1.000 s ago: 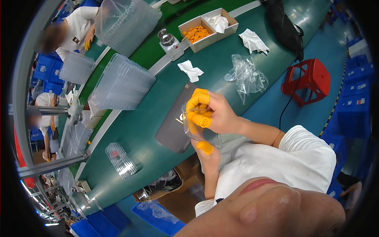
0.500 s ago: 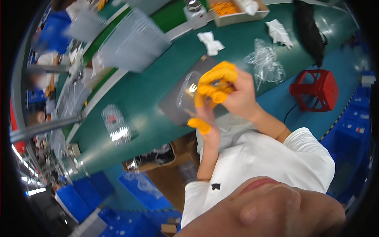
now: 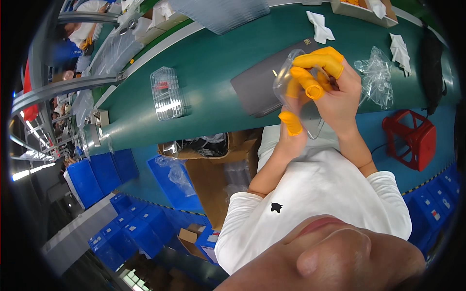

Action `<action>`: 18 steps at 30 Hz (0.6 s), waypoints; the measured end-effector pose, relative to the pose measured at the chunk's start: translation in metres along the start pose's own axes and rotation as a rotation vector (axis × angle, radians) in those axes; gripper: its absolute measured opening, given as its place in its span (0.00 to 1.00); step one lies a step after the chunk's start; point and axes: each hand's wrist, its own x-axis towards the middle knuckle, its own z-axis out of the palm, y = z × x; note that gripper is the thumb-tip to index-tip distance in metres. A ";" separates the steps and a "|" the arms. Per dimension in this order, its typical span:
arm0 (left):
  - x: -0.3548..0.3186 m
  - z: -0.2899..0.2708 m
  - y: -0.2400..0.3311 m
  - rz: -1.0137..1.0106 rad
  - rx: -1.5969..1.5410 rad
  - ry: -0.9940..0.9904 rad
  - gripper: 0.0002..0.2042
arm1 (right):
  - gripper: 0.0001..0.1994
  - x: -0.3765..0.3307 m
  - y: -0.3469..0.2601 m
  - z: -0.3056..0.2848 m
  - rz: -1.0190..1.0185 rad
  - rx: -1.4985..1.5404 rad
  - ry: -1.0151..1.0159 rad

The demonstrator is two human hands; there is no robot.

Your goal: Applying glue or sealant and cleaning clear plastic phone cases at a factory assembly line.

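Both hands are raised together over the near edge of the green table, with yellow finger cots on several fingers. My left hand (image 3: 292, 137) grips a clear plastic tray (image 3: 280, 88) with rounded corners, thumb on the near side and fingers behind it. Its fingers are partly hidden by the tray and the other hand. My right hand (image 3: 340, 97) is curled over the tray from the right, its fingers bent against it; their tips are partly hidden. Beneath the hands a dark grey flat folder or sheet (image 3: 257, 87) lies on the table.
A stack of clear trays (image 3: 168, 94) stands left on the green table (image 3: 213, 111). Crumpled clear film (image 3: 377, 77), white cloths (image 3: 319, 27) and a black bag (image 3: 431, 72) lie farther off. A red stool (image 3: 412, 138) is at the right; an open cardboard box (image 3: 208, 177) sits below the table.
The whole view has shifted, so the table and my hands sit farther right. My hands stay together on the clear tray, which now shows more plainly.
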 end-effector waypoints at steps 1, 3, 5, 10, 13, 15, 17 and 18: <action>0.000 -0.002 -0.002 0.032 0.007 0.014 0.37 | 0.11 -0.002 -0.001 0.001 0.038 0.013 0.012; 0.000 -0.006 0.002 0.034 0.124 -0.011 0.34 | 0.10 -0.006 0.008 0.005 0.055 0.050 0.028; 0.001 -0.012 0.001 0.032 0.243 -0.033 0.31 | 0.09 -0.008 0.005 0.007 0.113 0.072 0.025; -0.002 -0.016 -0.005 0.234 0.637 -0.018 0.28 | 0.08 -0.010 0.011 0.015 0.089 0.111 0.082; 0.007 -0.013 0.026 0.171 0.283 0.049 0.35 | 0.08 -0.006 0.006 0.005 -0.052 0.141 -0.131; 0.014 -0.029 0.004 -0.037 -0.346 0.101 0.43 | 0.10 -0.005 -0.009 -0.003 -0.164 0.068 -0.289; 0.017 -0.046 0.009 -0.084 -0.369 0.095 0.48 | 0.12 -0.005 -0.010 -0.004 -0.268 0.036 -0.434; 0.019 -0.043 0.015 -0.077 -0.330 0.145 0.50 | 0.12 -0.004 -0.008 -0.001 -0.264 0.027 -0.433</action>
